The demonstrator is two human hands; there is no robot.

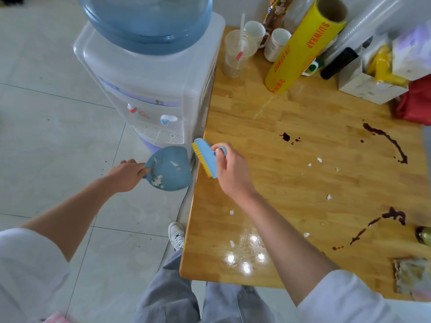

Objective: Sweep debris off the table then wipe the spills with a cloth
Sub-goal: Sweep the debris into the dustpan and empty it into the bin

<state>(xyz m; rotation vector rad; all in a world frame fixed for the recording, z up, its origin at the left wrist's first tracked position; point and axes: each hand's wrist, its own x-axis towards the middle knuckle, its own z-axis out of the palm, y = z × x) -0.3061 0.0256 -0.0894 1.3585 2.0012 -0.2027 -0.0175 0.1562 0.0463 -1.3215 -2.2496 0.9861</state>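
Observation:
My right hand (229,170) grips a small blue brush (206,159) with yellow bristles at the left edge of the wooden table (291,183). Just off that edge, my left hand (127,174) holds a blue dustpan (170,169) by its handle, below table level. White scraps lie inside the pan. More white debris bits (319,159) are scattered over the tabletop. Dark brown spills (394,145) streak the right side, with another spill (394,214) lower down. A cloth (411,277) lies at the table's near right corner.
A water dispenser (149,89) stands against the table's left side. At the back are mugs (277,44), a plastic cup (236,54), a yellow wrap roll (303,47), boxes (370,82) and a red bag (417,103). Tiled floor lies to the left.

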